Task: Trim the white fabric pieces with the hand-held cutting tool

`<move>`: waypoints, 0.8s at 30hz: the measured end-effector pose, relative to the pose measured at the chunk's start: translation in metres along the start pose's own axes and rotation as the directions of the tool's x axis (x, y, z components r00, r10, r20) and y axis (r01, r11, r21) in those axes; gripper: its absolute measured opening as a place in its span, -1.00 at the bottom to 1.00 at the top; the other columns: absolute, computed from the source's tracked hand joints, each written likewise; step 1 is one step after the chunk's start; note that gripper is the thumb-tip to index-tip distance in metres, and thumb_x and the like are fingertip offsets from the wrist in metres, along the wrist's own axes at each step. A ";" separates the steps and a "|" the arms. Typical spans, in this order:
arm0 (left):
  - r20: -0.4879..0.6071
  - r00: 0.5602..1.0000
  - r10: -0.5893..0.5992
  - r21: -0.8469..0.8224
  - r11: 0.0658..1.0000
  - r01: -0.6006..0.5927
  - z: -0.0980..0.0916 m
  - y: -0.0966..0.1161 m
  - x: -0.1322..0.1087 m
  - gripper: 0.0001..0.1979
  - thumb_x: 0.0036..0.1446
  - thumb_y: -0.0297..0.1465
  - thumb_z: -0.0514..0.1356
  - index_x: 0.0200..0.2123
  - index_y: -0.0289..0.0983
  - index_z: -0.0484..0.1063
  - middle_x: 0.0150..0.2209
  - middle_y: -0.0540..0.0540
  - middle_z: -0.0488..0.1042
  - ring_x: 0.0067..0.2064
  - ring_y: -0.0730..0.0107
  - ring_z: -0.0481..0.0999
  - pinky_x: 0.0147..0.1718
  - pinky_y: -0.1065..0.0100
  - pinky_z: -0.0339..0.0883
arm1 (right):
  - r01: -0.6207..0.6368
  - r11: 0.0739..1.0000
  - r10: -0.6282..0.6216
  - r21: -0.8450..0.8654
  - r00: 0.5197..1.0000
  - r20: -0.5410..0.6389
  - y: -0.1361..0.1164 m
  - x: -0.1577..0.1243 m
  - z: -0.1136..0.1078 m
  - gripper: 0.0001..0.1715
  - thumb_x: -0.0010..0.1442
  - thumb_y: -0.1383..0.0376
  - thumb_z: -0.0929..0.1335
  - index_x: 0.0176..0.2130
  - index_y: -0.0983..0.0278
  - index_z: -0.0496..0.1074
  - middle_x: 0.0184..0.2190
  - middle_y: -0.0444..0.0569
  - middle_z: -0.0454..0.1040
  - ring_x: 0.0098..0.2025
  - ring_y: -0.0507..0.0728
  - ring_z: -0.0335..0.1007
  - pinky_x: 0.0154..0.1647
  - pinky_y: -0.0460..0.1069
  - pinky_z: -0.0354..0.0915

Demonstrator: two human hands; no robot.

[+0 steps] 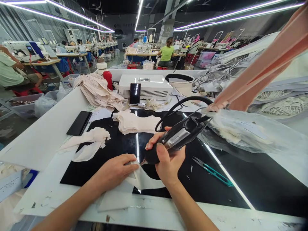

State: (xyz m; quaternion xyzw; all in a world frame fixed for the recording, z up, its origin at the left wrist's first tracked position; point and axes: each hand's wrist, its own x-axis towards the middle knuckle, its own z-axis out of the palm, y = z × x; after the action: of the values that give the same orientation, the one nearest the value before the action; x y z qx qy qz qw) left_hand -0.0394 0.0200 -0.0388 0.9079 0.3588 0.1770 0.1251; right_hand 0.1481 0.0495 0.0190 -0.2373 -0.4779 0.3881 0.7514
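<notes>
My right hand (169,163) is wrapped around a black corded hand-held power tool (179,134), its thumb lying along the body. The tool's small metal tip points left and meets the edge of a cream fabric piece (146,181); whether it touches cannot be told. Pressed together on that piece are the fingers of my left hand (115,173), just left of the tip. Beyond the hands lies a stack of cream fabric pieces (139,123). A looser cream piece (91,141) rests to the left. Teal thread snips (214,173) lie to the right of my right hand.
A black glossy sheet (240,179) covers part of the white table. Behind are a phone (79,123), another phone (135,93), a white vented box (146,85) and heaped fabric (96,89). A plastic bag (255,131) and pink strap (262,64) occupy the right. People sit at sewing machines beyond.
</notes>
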 end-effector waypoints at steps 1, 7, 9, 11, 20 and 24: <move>-0.004 1.000 0.002 -0.004 1.000 -0.002 0.000 0.000 0.000 -0.65 0.43 -0.55 0.03 0.11 -0.22 0.52 0.20 -0.22 0.49 0.23 0.10 0.51 0.17 0.14 0.47 | 0.001 1.000 -0.001 -0.001 1.000 0.003 0.001 0.000 0.000 -0.59 0.23 0.26 0.50 0.03 0.11 0.38 -0.38 -0.24 0.52 -0.49 -0.01 0.47 -0.41 -0.07 0.45; -0.058 0.997 0.052 0.018 0.999 -0.051 0.000 -0.003 0.001 -0.67 0.42 -0.56 0.05 0.10 -0.23 0.52 0.17 -0.21 0.51 0.16 0.16 0.56 0.10 0.22 0.52 | -0.011 1.000 0.011 -0.028 1.000 0.012 -0.002 0.001 0.001 -0.64 0.26 0.27 0.48 0.02 0.10 0.39 -0.39 -0.25 0.52 -0.49 -0.01 0.46 -0.40 -0.07 0.46; -0.099 0.991 0.095 0.041 0.995 -0.092 -0.002 -0.004 0.001 -0.68 0.43 -0.56 0.03 0.08 -0.24 0.50 0.15 -0.19 0.52 0.15 0.21 0.57 0.09 0.26 0.53 | -0.006 1.000 0.006 -0.024 1.000 0.001 -0.006 0.002 -0.002 -0.63 0.24 0.25 0.50 0.01 0.10 0.39 -0.38 -0.25 0.52 -0.49 -0.01 0.46 -0.41 -0.07 0.45; -0.153 0.977 0.150 0.089 0.986 -0.138 -0.004 -0.003 0.002 -0.72 0.46 -0.53 0.03 0.06 -0.26 0.49 0.11 -0.19 0.54 0.16 0.21 0.55 0.12 0.22 0.52 | -0.002 0.999 0.002 -0.033 1.000 -0.006 -0.011 0.002 -0.006 -0.62 0.23 0.24 0.51 0.00 0.10 0.39 -0.38 -0.25 0.52 -0.48 -0.01 0.47 -0.41 -0.07 0.45; -0.140 0.973 0.183 0.073 0.982 -0.174 -0.004 0.021 0.015 -0.75 0.49 -0.46 0.02 -0.04 -0.34 0.51 -0.13 -0.19 0.57 -0.10 0.24 0.59 -0.13 0.25 0.61 | -0.003 0.998 0.002 -0.065 1.000 -0.005 -0.024 -0.006 -0.021 -0.59 0.23 0.23 0.51 0.04 0.10 0.39 -0.37 -0.22 0.52 -0.48 0.00 0.47 -0.44 -0.06 0.45; -0.100 0.985 0.143 0.045 0.989 -0.139 0.000 0.022 0.011 -0.79 0.47 -0.48 0.06 -0.05 -0.31 0.52 -0.11 -0.16 0.55 -0.10 0.25 0.58 -0.11 0.29 0.58 | -0.020 0.998 0.018 -0.062 0.999 -0.030 -0.025 -0.007 -0.019 -0.58 0.20 0.23 0.52 0.01 0.12 0.38 -0.39 -0.23 0.52 -0.50 -0.01 0.46 -0.45 -0.08 0.46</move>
State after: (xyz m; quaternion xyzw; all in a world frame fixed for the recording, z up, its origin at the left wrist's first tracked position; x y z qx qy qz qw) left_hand -0.0187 0.0119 -0.0281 0.9228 0.3030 0.2253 0.0766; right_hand 0.1724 0.0289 0.0255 -0.2707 -0.4763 0.3766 0.7470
